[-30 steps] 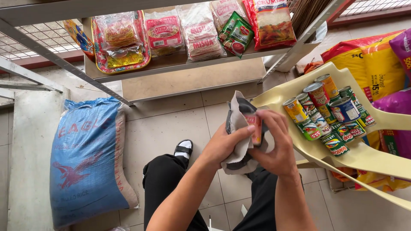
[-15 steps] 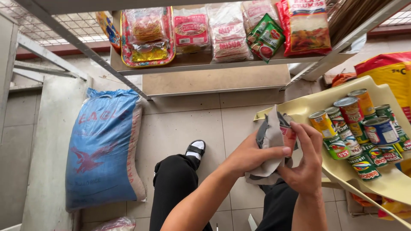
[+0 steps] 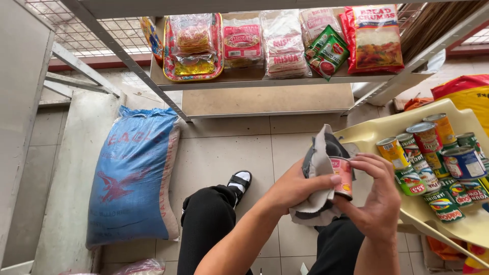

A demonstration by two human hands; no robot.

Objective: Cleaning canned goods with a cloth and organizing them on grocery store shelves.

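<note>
the floor (image 3: 224, 153) was pale square tile, seen from above past the person's knees in black trousers (image 3: 206, 229). nearest the camera, the left hand (image 3: 295, 188) was closed around a grey cloth (image 3: 318, 168), pressing it against a small can (image 3: 342, 175) with a pink label. the right hand (image 3: 379, 198) gripped that same can from the other side, fingers curled over its top edge, so the can sat between both hands above the lap, half wrapped in the cloth. one foot in a black and white sandal (image 3: 240, 181) rested on the tile just beyond the knee. to the right, a cream plastic chair (image 3: 367, 135) carried a cluster of tins (image 3: 433, 153), some yellow, some red, some green, one blue, lying touching each other. to the left, a blue woven sack (image 3: 132, 178) lay against a grey panel. further off, a metal shelf (image 3: 265, 81) held bagged goods: noodles on a red tray (image 3: 193, 46), clear packets (image 3: 282, 43), green sachets (image 3: 326, 51) and a red bag of crumbs (image 3: 374, 38).
</note>
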